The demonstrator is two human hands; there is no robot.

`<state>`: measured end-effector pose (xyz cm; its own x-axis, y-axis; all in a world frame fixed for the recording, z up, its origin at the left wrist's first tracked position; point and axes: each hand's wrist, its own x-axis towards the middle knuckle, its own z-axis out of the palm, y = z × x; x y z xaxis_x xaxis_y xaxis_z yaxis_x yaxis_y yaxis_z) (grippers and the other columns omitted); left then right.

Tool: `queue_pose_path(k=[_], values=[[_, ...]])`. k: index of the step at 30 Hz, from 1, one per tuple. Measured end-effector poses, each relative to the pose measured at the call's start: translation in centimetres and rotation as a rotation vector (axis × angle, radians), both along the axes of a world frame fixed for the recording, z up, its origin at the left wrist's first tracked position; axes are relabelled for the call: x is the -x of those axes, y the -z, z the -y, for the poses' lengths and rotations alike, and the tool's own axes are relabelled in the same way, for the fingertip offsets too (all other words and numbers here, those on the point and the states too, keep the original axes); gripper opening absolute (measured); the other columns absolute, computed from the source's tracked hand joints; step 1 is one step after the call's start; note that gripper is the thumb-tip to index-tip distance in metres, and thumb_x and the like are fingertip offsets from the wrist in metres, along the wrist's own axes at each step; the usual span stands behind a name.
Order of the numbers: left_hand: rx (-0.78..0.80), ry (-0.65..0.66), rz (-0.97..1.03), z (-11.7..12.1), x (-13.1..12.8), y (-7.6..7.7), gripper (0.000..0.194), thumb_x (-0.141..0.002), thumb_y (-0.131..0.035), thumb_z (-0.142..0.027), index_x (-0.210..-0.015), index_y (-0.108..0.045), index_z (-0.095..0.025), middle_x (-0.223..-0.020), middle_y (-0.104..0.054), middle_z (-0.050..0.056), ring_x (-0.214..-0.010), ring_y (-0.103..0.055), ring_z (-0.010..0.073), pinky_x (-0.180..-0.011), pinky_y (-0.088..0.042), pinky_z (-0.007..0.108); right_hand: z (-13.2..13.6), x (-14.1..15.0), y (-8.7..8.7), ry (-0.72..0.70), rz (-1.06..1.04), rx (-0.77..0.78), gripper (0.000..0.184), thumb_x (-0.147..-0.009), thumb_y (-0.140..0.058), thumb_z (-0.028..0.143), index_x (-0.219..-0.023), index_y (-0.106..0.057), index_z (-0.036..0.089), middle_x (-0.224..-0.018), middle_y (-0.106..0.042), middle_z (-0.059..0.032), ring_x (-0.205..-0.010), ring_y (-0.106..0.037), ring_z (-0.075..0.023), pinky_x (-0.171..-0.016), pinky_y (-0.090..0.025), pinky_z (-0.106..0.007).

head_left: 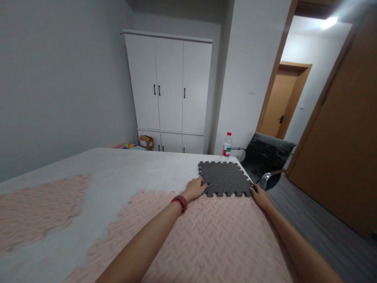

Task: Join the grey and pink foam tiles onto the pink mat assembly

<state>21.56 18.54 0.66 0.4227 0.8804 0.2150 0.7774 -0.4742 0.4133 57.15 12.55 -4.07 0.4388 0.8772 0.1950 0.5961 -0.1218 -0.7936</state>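
Note:
A dark grey interlocking foam tile (pixel 223 177) lies flat on the bed's far right corner, its near edge against the pink foam tiles (pixel 218 236) that cover the bed in front of me. My left hand (pixel 194 188), with a red band at the wrist, grips the grey tile's near left corner. My right hand (pixel 260 196) holds the tile's near right corner at the bed's edge. Both arms are stretched out over the pink tiles.
More pink tiles (pixel 38 208) lie at the left on the grey bed surface (pixel 123 169). A water bottle (pixel 226 146) stands behind the grey tile. A black chair (pixel 266 157) is at the right, beside a wooden door (pixel 341 149). A white wardrobe (pixel 171 90) fills the back wall.

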Motion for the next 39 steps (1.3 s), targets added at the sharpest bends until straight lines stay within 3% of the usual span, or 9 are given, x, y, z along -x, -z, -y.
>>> queue_pose_path(k=[4, 9, 16, 22, 28, 39], values=[[-0.093, -0.047, -0.015, 1.1, -1.2, 1.2, 0.043, -0.085, -0.050, -0.047, -0.114, -0.052, -0.016, -0.119, -0.054, 0.009, -0.115, -0.047, 0.0247, -0.099, -0.035, 0.052, -0.2, -0.4, 1.4, -0.021, 0.122, 0.002, 0.045, -0.080, -0.045, 0.037, -0.117, -0.054, 0.013, -0.121, -0.057, -0.0118, -0.114, -0.051, -0.0236, -0.100, -0.034, -0.036], [-0.124, -0.036, -0.012, 1.4, -1.2, 1.9, 0.046, -0.088, -0.043, -0.048, -0.121, -0.048, -0.017, -0.127, -0.050, 0.010, -0.127, -0.036, 0.0263, -0.106, -0.023, 0.055, 0.1, -0.4, 1.5, 0.054, 0.227, 0.028, 0.040, -0.080, -0.044, 0.040, -0.109, -0.056, 0.014, -0.111, -0.061, -0.0126, -0.102, -0.056, -0.0257, -0.092, -0.040, -0.037], [-0.129, 0.049, -0.034, 1.5, -1.1, 1.9, 0.044, -0.088, -0.044, -0.047, -0.123, -0.047, -0.020, -0.131, -0.048, 0.008, -0.126, -0.038, 0.0255, -0.106, -0.024, 0.054, 0.4, -0.8, 1.6, 0.159, 0.283, 0.045, 0.042, -0.083, -0.035, 0.036, -0.109, -0.055, 0.009, -0.108, -0.061, -0.0180, -0.101, -0.057, -0.0278, -0.089, -0.041, -0.039], [-0.179, 0.009, -0.041, 1.6, -1.4, 2.0, 0.042, -0.088, -0.048, -0.040, -0.125, -0.046, -0.019, -0.132, -0.046, 0.009, -0.124, -0.041, 0.0256, -0.105, -0.027, 0.054, 0.0, -0.7, 1.7, 0.059, 0.311, 0.037, 0.047, -0.084, -0.038, 0.043, -0.116, -0.054, 0.012, -0.121, -0.057, -0.0132, -0.111, -0.052, -0.0227, -0.097, -0.037, -0.033], [-0.193, -0.068, -0.057, 1.7, -1.5, 1.9, 0.040, -0.087, -0.049, -0.040, -0.121, -0.049, -0.018, -0.128, -0.050, 0.009, -0.119, -0.044, 0.0245, -0.104, -0.030, 0.053, 0.5, -0.2, 1.3, 0.009, 0.324, 0.056, 0.050, -0.081, -0.045, 0.049, -0.114, -0.055, 0.013, -0.116, -0.059, -0.0125, -0.106, -0.055, -0.0237, -0.092, -0.041, -0.034], [-0.157, -0.101, -0.092, 1.9, -1.6, 2.0, 0.053, -0.087, -0.039, -0.049, -0.127, -0.041, -0.014, -0.130, -0.046, 0.014, -0.124, -0.037, 0.0264, -0.109, -0.016, 0.051, 0.3, 0.3, 1.2, -0.019, 0.435, 0.134, 0.060, -0.081, -0.043, 0.059, -0.120, -0.053, 0.015, -0.126, -0.050, -0.0147, -0.114, -0.048, -0.0249, -0.098, -0.036, -0.035]])
